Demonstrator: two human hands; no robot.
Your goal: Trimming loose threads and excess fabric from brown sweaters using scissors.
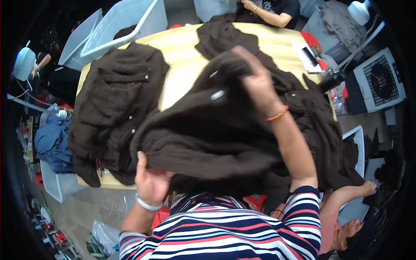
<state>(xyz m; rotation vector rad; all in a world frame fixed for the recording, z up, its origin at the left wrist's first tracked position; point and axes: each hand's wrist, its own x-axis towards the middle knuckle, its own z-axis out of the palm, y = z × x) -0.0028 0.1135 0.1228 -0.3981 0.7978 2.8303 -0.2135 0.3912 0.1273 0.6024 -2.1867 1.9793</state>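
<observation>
A dark brown knit garment [208,143] with pale labels is stretched between my two hands above the near part of the table. My left hand [151,180], a white band at its wrist, is closed on the garment's near left edge, thumb up. Raised toward the table's middle, my right hand [258,78] grips the far part of the same garment; its fingers are smeared by motion. On the left lies a pile of brown knitwear [112,95] with small pale buttons or tags. More brown knitwear [312,117] is heaped on the right, and another brown piece [223,39] lies at the far side.
Across the wooden table [182,60] another person's arm [273,17] shows. A second person's arm [346,197] is at my right. Translucent bins [143,30] stand at the far left. A lamp [359,13] leans in from the right; blue cloth [54,138] fills a left bin.
</observation>
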